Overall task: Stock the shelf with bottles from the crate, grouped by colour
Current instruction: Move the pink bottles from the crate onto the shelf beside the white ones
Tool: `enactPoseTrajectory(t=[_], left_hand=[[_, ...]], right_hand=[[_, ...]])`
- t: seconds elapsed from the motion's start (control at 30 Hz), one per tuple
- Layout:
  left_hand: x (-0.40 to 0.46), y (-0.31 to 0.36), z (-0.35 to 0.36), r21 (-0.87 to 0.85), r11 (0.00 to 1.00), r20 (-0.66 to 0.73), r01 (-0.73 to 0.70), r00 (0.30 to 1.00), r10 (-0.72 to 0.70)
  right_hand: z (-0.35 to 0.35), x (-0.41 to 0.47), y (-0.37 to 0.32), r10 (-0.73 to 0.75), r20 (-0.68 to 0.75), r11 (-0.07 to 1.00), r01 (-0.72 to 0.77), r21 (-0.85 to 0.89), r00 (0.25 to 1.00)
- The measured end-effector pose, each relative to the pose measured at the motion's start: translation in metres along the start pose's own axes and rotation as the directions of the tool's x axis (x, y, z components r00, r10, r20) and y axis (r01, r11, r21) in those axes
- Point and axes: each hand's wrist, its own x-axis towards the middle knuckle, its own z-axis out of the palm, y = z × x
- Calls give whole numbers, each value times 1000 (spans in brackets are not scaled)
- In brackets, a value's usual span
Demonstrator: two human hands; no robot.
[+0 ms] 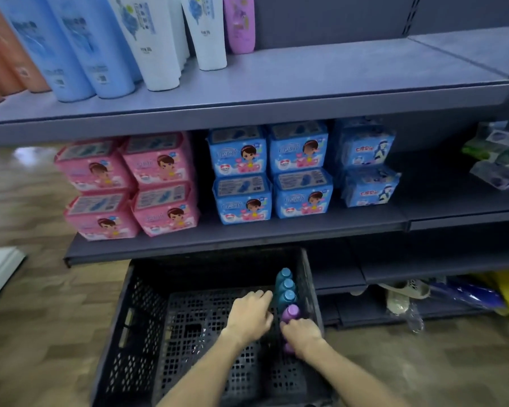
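Note:
A black perforated crate (135, 318) stands on the floor below the shelves. Along its right wall stand three blue-capped bottles (287, 289) in a row, then a purple bottle (291, 313), with another purple bottle (288, 348) partly hidden under my right hand. My left hand (252, 314) reaches down beside the blue bottles, fingers curled near them; whether it holds one is unclear. My right hand (301, 334) grips a purple bottle in the crate. On the top shelf (335, 80) stand orange, blue and white bottles and one purple bottle (240, 23).
The middle shelf (247, 239) carries pink and blue packs. The right part of the top shelf is bare. Green and white packets lie at the far right. A slipper and plastic bags lie on the bottom shelf at the right.

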Motion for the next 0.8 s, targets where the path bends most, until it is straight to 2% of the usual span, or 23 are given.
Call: enactPoseTrajectory(t=[0.1, 0.53, 0.67, 0.8], left_hand=[[3, 1, 5, -15, 999, 13, 50, 999, -50], [-3, 27, 32, -40, 973, 124, 229, 967, -223], [-4, 27, 36, -64, 959, 139, 277, 954, -266], [3, 23, 30, -108, 942, 103, 317, 946, -307]], right_hand=[[14, 5, -2, -83, 7, 995, 83, -60, 997], [38, 21, 1, -216, 54, 952, 222, -209, 975], [22, 18, 3, -215, 27, 960, 216, -180, 976], [-12, 4, 11, -161, -49, 986, 159, -41, 986]])
